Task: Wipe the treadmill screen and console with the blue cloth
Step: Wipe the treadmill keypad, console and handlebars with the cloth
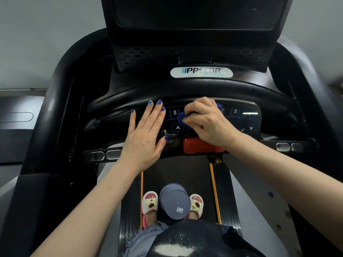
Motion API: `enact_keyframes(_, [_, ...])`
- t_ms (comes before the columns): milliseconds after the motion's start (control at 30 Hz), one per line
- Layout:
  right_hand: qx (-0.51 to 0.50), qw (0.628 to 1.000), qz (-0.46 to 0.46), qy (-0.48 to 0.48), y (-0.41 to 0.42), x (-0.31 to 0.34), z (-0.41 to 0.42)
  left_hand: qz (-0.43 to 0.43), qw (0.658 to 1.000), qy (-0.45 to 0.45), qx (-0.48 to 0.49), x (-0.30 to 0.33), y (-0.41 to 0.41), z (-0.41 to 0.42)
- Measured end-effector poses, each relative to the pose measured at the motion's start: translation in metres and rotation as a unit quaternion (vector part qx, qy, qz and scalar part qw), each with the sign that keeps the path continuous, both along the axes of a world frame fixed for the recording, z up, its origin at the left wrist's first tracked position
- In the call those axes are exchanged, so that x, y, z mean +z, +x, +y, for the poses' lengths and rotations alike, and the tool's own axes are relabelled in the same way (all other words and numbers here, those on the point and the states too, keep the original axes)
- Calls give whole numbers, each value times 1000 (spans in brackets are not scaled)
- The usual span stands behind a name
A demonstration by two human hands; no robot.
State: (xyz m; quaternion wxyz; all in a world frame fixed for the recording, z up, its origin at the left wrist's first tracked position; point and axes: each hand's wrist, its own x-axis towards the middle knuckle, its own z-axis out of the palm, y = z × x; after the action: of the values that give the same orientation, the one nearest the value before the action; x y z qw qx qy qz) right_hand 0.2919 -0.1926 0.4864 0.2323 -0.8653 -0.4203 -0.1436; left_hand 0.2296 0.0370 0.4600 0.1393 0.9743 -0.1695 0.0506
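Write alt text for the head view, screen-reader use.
A person's right hand presses a bunched blue cloth onto a treadmill's console, while the left hand rests flat beside it. The dark screen rises above.

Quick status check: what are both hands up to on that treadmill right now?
Right hand grips blue cloth, pressed on console keypad. Left hand flat, open, beside it. Screen above untouched. Nothing blocking.

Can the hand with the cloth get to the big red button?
Probably yes. The right hand, gripping the blue cloth, hangs just above the red button, and nothing lies between them.
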Motion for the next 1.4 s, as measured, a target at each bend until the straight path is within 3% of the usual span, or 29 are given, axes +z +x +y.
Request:
enact_keyframes(967, [102,985,45,-129,-6,6,-28,-8,1000,-3,2,0,1,-1])
enact_keyframes(1233, [31,991,22,-132,-14,7,-49,-7,1000,-4,-3,2,1,0])
enact_keyframes(1400, [-114,992,-5,-56,-34,-6,-41,-5,1000,-5,-13,6,1,2])
